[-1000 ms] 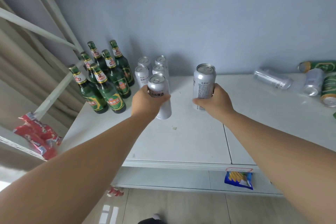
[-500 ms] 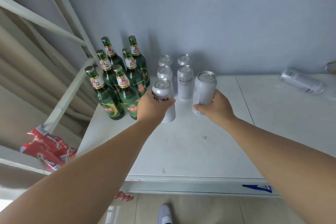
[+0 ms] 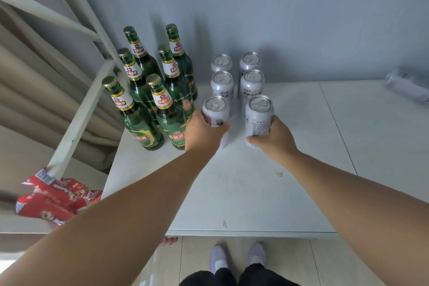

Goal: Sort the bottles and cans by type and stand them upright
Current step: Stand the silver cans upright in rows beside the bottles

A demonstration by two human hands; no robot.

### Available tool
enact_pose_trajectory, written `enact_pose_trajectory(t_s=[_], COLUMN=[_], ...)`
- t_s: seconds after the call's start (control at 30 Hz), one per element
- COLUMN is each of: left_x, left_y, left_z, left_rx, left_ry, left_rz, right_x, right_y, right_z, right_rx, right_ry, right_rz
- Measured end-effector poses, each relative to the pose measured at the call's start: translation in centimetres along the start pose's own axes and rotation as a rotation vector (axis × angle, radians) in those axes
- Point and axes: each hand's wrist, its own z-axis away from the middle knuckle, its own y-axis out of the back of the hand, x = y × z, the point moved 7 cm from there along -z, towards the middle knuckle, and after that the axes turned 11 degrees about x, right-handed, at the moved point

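Observation:
Several green beer bottles [image 3: 148, 100] stand upright in a cluster at the table's back left. To their right, silver cans stand in two columns [image 3: 251, 83]. My left hand [image 3: 202, 133] grips the front can of the left column [image 3: 214, 111], upright on the table. My right hand [image 3: 276, 139] grips the front can of the right column [image 3: 258, 116], also upright and level with the other. One more silver can [image 3: 408, 87] lies on its side at the far right near the wall.
The white table [image 3: 255, 188] meets a blue-grey wall at the back. A white metal frame [image 3: 76, 118] slants past the bottles on the left, with red snack packets [image 3: 58, 199] below it. My feet [image 3: 239, 255] stand at the table's front edge.
Both hands carried their silver cans leftward and back, setting them at the front of the two can columns beside the bottles. The view has tilted down and left.

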Motion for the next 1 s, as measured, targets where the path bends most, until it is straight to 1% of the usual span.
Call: enact_pose_trajectory(t_s=[0.3, 0.5, 0.7, 0.8, 1.0], left_x=[-0.1, 0.1, 0.2, 0.3, 0.2], left_y=[-1.6, -2.0, -2.1, -2.2, -2.0], left_z=[-0.6, -0.5, -0.4, -0.4, -0.1], left_rx=[-0.014, -0.027, -0.028, -0.040, -0.061], left_ry=[-0.025, -0.041, -0.033, -0.034, -0.023], left_rz=[-0.040, -0.075, -0.082, -0.089, -0.097], right_x=[0.6, 0.9, 0.8, 0.6, 0.4], right_y=[-2.0, -2.4, -2.6, -2.4, -1.9], right_z=[-1.7, -3.3, -3.6, -3.4, -2.5], right_rx=[-0.058, -0.217, -0.309, -0.306, -0.245], right_ry=[-0.033, -0.042, -0.042, -0.042, -0.055], right_rz=[-0.037, -0.057, -0.051, -0.038, 0.004])
